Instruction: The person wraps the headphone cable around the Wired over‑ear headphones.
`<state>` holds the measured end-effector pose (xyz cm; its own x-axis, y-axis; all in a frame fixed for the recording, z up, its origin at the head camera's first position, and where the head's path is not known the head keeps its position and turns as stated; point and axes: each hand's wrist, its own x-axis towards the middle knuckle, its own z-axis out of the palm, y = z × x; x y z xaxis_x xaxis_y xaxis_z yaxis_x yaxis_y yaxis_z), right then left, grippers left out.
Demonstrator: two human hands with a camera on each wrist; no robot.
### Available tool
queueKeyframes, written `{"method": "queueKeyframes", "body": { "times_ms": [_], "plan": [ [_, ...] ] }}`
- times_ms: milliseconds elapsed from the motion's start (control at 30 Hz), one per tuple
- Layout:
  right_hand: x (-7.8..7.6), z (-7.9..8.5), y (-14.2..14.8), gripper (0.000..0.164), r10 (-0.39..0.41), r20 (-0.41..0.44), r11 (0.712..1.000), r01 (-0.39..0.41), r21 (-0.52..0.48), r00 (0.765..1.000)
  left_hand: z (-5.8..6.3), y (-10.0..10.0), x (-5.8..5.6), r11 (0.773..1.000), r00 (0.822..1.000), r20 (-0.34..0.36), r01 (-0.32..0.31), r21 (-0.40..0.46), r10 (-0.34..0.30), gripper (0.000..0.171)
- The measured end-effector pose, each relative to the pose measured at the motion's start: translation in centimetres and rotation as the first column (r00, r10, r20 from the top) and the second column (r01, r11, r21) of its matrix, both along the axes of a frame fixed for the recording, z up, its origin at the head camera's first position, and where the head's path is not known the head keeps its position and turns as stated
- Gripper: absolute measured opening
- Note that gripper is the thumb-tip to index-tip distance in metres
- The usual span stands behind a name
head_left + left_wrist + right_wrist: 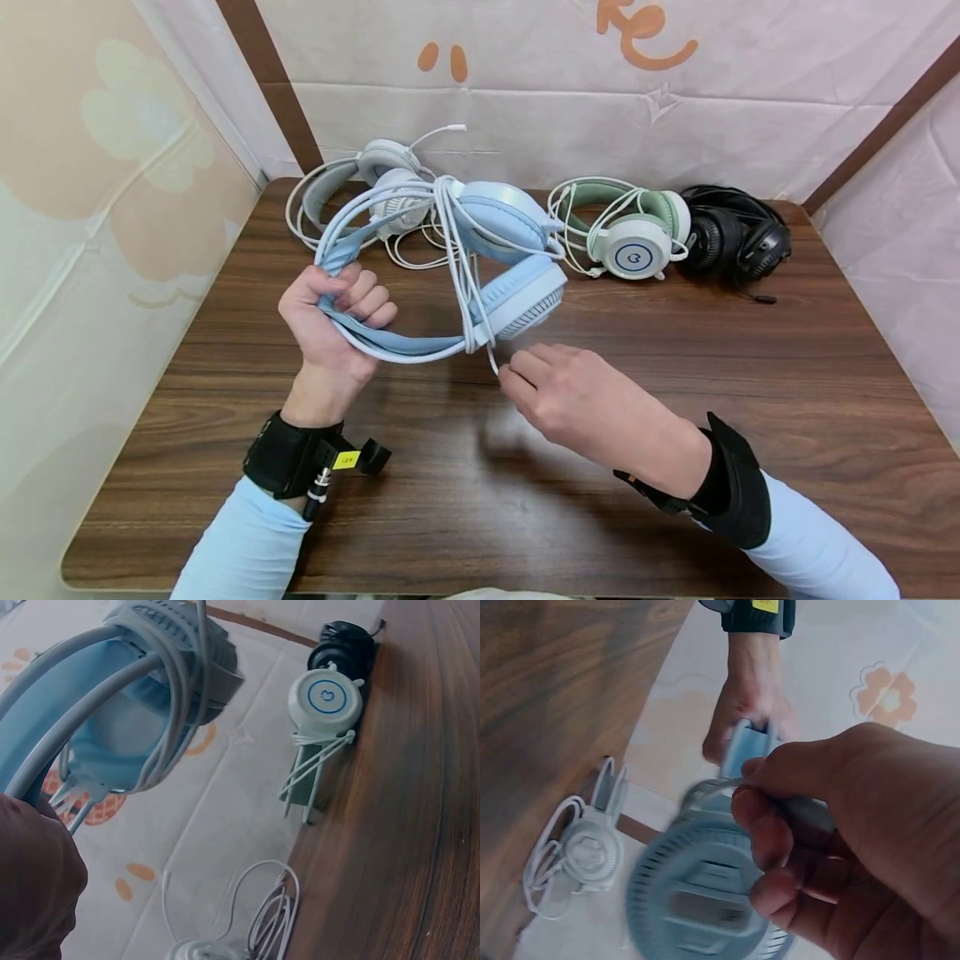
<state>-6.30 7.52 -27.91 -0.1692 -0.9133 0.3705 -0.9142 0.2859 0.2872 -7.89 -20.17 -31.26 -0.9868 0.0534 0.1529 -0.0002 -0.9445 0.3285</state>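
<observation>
Light blue over-ear headphones (517, 300) are held up above the table, their white cable (459, 267) wound several times around the band by the ear cups. My left hand (330, 321) grips the headband at its top, fingers curled round it. Below the lower ear cup, my right hand (566, 396) pinches the cable's loose end between thumb and forefinger. In the right wrist view that pinch on the cable (712, 787) shows just above the slotted ear cup (705, 892). The left wrist view shows the cable loops (176, 697) across the ear cups.
At the table's back stand grey-white headphones (382, 158) with a mic boom on the left, green-and-white headphones (633, 246) right of centre, and black headphones (738, 237) beside them. A printed cloth (525, 117) hangs behind the wooden table (750, 367).
</observation>
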Motion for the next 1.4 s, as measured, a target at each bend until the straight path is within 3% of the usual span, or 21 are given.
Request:
{"method": "queueKeyframes", "body": {
  "times_ms": [67,167,233,333,433,500,633,700,833,900,933,967,1000,1033,1100,1167,1267,1333,1400],
  "plan": [
    [0.2,0.5,-0.1,0.009,0.017,-0.032,0.999,-0.016,0.028,0.999,0.0,0.3,0.0,0.998,1.000,0.004,-0.003,-0.062,0.004,0.038],
    [0.3,1.0,-0.2,0.007,0.046,-0.086,0.998,-0.042,0.043,0.995,-0.1,0.7,0.1,0.995,0.999,0.011,0.044,-0.088,-0.043,0.039],
    [0.3,1.2,-0.3,0.004,0.067,-0.108,0.998,-0.065,0.023,0.992,-0.2,0.9,0.2,0.991,0.997,0.017,0.076,-0.107,-0.075,0.040],
    [0.1,1.5,-0.3,0.013,0.099,-0.136,0.994,-0.104,-0.029,0.986,-0.4,1.2,0.4,0.981,0.992,0.012,0.123,-0.149,-0.122,0.040],
    [0.0,1.5,-0.3,0.014,0.099,-0.118,0.988,-0.111,-0.103,0.988,-0.5,1.3,0.4,0.970,0.981,-0.016,0.190,-0.152,-0.195,0.040],
    [-0.1,1.3,-0.1,0.016,0.048,-0.071,0.985,-0.059,-0.159,0.996,-0.6,1.3,0.4,0.962,0.969,-0.050,0.234,-0.138,-0.243,0.039],
    [-0.5,0.5,0.2,0.060,-0.093,0.071,0.978,0.104,-0.183,0.993,-0.6,1.4,0.2,0.952,0.949,-0.115,0.281,-0.122,-0.295,0.037],
    [-0.7,0.0,0.4,0.069,-0.135,0.112,0.978,0.151,-0.146,0.984,-0.6,1.6,0.1,0.950,0.946,-0.121,0.284,-0.127,-0.299,0.038],
    [-1.0,-1.2,1.0,0.054,-0.126,0.214,0.981,0.153,-0.116,0.969,-0.8,2.2,-0.1,0.941,0.958,-0.025,0.275,-0.196,-0.285,0.035],
    [-1.1,-1.7,1.5,0.045,-0.101,0.275,0.981,0.142,-0.132,0.956,-1.1,2.5,0.0,0.917,0.958,0.080,0.285,-0.278,-0.274,0.031],
    [-1.1,-1.9,1.7,0.041,-0.090,0.303,0.980,0.138,-0.140,0.949,-1.3,2.6,0.0,0.895,0.955,0.143,0.292,-0.337,-0.258,0.029],
    [-1.1,-2.2,2.1,0.039,-0.080,0.326,0.980,0.135,-0.149,0.942,-1.5,2.7,0.0,0.861,0.949,0.205,0.306,-0.407,-0.241,0.028],
    [-1.1,-2.5,2.6,0.037,-0.069,0.345,0.978,0.131,-0.160,0.936,-1.8,2.8,0.1,0.812,0.941,0.253,0.324,-0.486,-0.224,0.026],
    [-1.1,-2.9,3.1,0.035,-0.065,0.358,0.976,0.133,-0.170,0.931,-2.1,2.9,0.2,0.751,0.936,0.291,0.337,-0.568,-0.200,0.024],
    [-1.1,-3.7,4.6,0.033,-0.066,0.367,0.970,0.145,-0.194,0.928,-2.5,2.7,0.3,0.595,0.937,0.318,0.338,-0.729,-0.143,0.024],
    [-1.2,-4.5,6.5,0.033,-0.101,0.374,0.963,0.185,-0.195,0.922,-2.7,2.0,0.5,0.405,0.962,0.266,0.267,-0.875,-0.059,0.036],
    [-1.7,-5.4,10.0,0.032,-0.206,0.386,0.942,0.289,-0.171,0.899,-2.1,0.2,0.1,0.072,0.992,0.091,0.085,-0.994,0.085,0.047],
    [-2.4,-5.7,12.7,0.032,-0.295,0.412,0.916,0.378,-0.136,0.862,-1.3,-1.4,-0.8,-0.149,0.987,-0.055,-0.032,-0.988,0.151,0.046],
    [-3.3,-6.0,15.2,0.033,-0.375,0.427,0.882,0.459,-0.109,0.823,-0.7,-3.1,-2.5,-0.324,0.966,-0.170,-0.101,-0.941,0.192,0.045]
  ]
}}
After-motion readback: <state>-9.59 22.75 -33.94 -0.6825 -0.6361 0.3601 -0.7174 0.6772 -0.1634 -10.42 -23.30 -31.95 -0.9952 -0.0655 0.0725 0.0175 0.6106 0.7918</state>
